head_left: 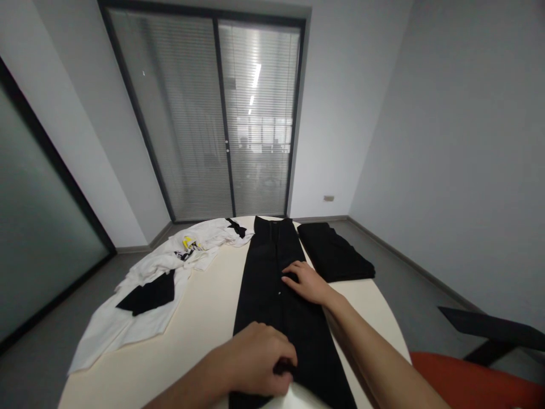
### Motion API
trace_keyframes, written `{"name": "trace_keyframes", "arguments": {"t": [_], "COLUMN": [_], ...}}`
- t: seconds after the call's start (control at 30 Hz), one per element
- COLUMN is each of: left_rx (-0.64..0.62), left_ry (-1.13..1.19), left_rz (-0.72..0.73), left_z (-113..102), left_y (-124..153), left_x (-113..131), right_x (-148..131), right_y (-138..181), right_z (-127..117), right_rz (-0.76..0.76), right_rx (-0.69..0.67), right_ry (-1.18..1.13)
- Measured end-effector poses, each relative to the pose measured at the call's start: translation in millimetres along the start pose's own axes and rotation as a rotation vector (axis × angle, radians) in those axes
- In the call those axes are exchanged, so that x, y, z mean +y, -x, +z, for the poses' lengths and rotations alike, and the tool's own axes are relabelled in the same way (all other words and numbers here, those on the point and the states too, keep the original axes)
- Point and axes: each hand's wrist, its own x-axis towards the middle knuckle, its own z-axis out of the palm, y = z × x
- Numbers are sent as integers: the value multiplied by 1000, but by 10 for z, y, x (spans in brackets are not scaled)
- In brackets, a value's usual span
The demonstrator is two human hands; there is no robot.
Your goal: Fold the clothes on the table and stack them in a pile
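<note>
A pair of black trousers is laid out lengthwise on a pale round table, waistband at the far edge and legs toward me. Near the bottom of the legs, my left hand is closed with a bit of the black cloth pinched between thumb and fingers. Farther up, my right hand rests on the trousers with its fingers spread. Just right of them lies a folded black garment, close to that hand but apart from it.
White clothing with black patches and a yellow print is spread along the table's left side. An orange chair seat with a black armrest stands at the lower right. Behind the table is a glass partition with blinds.
</note>
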Motion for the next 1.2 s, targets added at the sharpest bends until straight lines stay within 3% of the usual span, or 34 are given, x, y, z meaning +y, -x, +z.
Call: {"name": "trace_keyframes", "arguments": {"t": [0.13,0.27,0.37,0.5,0.83,1.0,1.1,1.2], "left_rx": [34,161,247,323,500,484,551,621], "left_ry": [477,754,955,1136,1311,1567,1439,1055], "left_rz": [-214,-273,-318,-369,-400,-259,-168,-119], "left_z": [-62,-66,-59,-67,-78,-187,-217,-192], "left_y": [-68,-142,-168,-175,-214,-123,-58,0], "left_x": [-239,-492,-625,-711,-719,-755,-876,-986], "right_x": [-52,-87,-95,-180,-397,-346,-262,-162], "right_y": [76,182,241,264,158,109,67,19], "right_z": [-208,-389,-466,-455,-123,-81,-56,-10], "right_rz": [-67,-76,-96,0,-57,-54,41,91], "right_rx": [-237,-498,-539,-562,-423,-267,-93,13], "right_ry": [-404,-761,-850,-848,-828,-1009,-1085,-1139]}}
